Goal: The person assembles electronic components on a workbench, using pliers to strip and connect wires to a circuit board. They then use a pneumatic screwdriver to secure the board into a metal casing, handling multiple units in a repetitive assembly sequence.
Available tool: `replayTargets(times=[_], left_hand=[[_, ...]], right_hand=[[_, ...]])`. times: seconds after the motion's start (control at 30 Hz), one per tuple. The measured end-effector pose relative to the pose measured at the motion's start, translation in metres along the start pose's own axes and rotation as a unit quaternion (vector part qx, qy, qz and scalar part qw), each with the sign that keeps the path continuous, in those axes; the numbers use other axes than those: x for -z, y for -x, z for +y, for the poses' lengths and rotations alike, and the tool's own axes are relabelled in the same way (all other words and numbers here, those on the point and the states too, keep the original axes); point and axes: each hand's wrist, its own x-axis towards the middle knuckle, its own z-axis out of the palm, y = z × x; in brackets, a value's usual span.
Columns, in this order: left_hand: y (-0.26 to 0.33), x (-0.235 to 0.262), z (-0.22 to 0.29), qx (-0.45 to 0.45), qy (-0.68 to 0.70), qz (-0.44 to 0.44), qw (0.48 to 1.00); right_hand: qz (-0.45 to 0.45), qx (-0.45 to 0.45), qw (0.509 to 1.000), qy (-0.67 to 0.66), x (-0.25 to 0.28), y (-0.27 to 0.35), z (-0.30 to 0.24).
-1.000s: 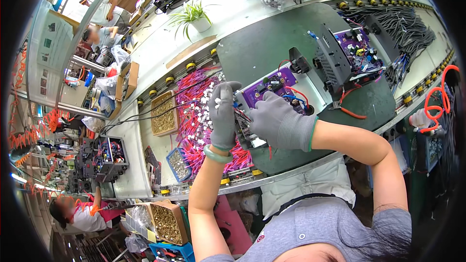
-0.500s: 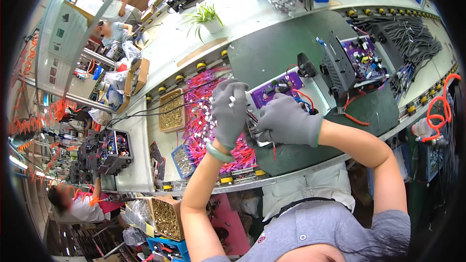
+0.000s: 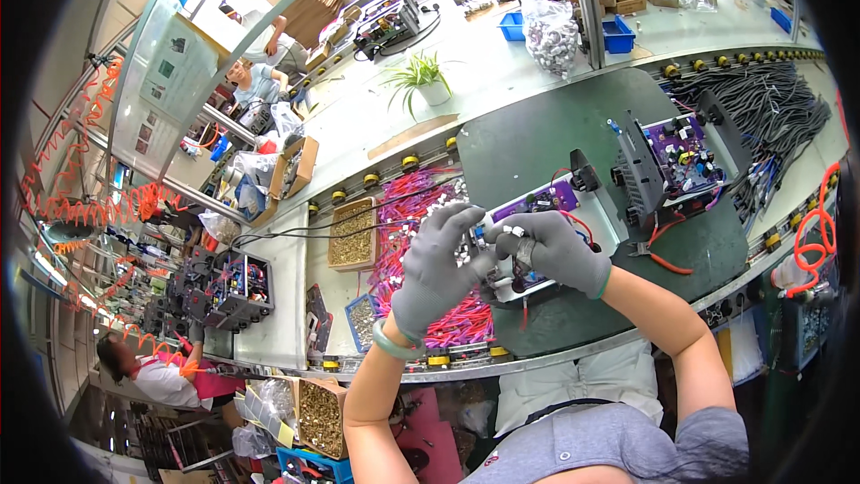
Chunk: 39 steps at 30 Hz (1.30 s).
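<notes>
Both my hands wear grey gloves and meet over the near left end of an open metal chassis with a purple circuit board. My left hand has its fingers curved and its thumb apart from them, reaching toward the other hand. White bits show in that gap; whether they lie behind it is unclear. With fingertips pinched together, my right hand holds a small white connector. Dark wires at the chassis end are partly hidden under the hands. A pile of pink and red wires lies beside my left hand.
A second chassis and orange-handled pliers rest on the green mat to the right. Grey cables heap at far right. A carton of brass-coloured parts and a blue tray stand left. Two people work farther left.
The view has shifted, so the bench sits lower and further right. My left hand has opened from its closed grip on white pieces. White connectors now show at my right fingertips.
</notes>
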Motion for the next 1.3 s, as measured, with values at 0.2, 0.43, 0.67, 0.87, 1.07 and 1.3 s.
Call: replayTargets(times=[0.2, 0.43, 0.67, 0.87, 1.07, 1.3], left_hand=[[-0.002, -0.008, 0.009, 0.009, 0.078, 0.052, 0.996], [-0.001, -0.015, -0.008, 0.026, 0.138, 0.053, 0.989], [0.026, -0.029, -0.037, 0.197, 0.280, -0.026, 0.939], [0.036, -0.034, -0.043, 0.256, 0.448, -0.049, 0.855], [0.039, -0.035, -0.042, 0.237, 0.447, -0.034, 0.862], [0.039, -0.037, -0.040, 0.265, 0.429, -0.028, 0.863]], right_hand=[[-0.050, 0.022, 0.996, 0.070, -0.003, -0.007, 0.000], [-0.009, -0.170, 0.972, -0.159, 0.003, -0.004, -0.010], [-0.069, -0.075, 0.936, 0.337, 0.006, -0.043, 0.010], [-0.146, -0.180, 0.918, 0.321, -0.002, -0.051, -0.002], [-0.145, -0.215, 0.914, 0.312, -0.003, -0.059, 0.005], [-0.119, -0.173, 0.934, 0.289, -0.007, -0.053, 0.010]])
